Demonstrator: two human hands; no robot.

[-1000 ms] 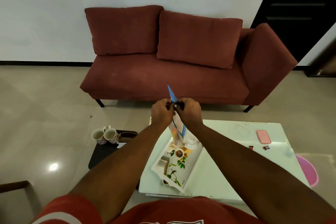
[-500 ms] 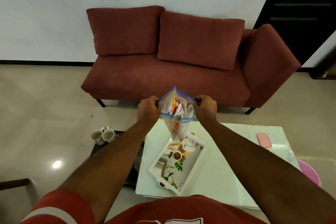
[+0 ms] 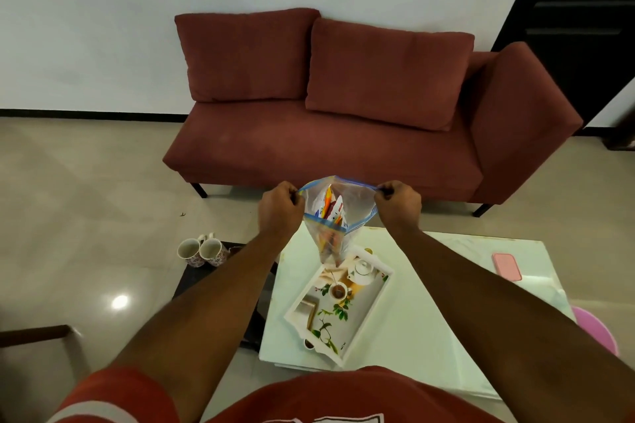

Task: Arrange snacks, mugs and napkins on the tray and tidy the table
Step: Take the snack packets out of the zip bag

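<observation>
Clear zip bag [image 3: 338, 216] of snacks, mouth open, above white tray [image 3: 364, 326]

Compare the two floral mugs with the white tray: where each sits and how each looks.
The floral mugs stand side by side on the low dark table; the white tray lies on the white table. The mugs are small, round and upright; the tray is long, flat and rectangular, set at a slant. Both carry plant prints.

Home living rm: red sofa [image 3: 343, 120] w/ cushions, low white coffee table [image 3: 429, 302], tiled floor.
</observation>
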